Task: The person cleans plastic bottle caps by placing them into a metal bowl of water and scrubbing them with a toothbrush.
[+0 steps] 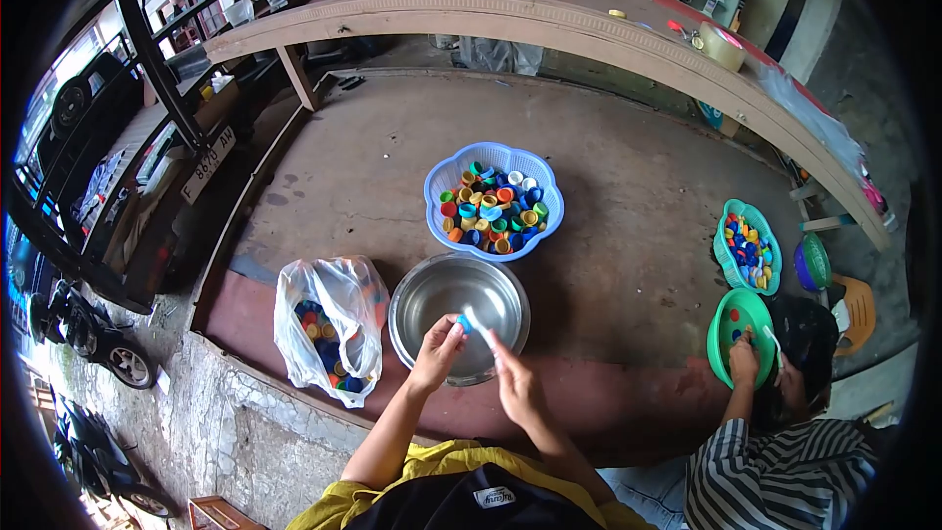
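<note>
Above a steel basin point(405, 309), my left hand point(438, 353) pinches a blue bottle cap point(463, 324). My right hand point(518, 388) grips what looks like a white toothbrush point(477, 320), its tip against or very close to the cap. Just behind the basin stands a blue scalloped plastic basket point(555, 204) full of mixed-colour bottle caps point(488, 204). Left of the basin slumps a white plastic bag point(358, 339) with more caps inside, its mouth partly open.
At right, a person in a striped sleeve point(731, 456) holds a small brush point(772, 337) over a green basin point(715, 339). Behind it sits a turquoise basket point(772, 275) of caps. A raised wooden ledge point(471, 8) crosses the far side; motorbikes point(123, 363) stand at left.
</note>
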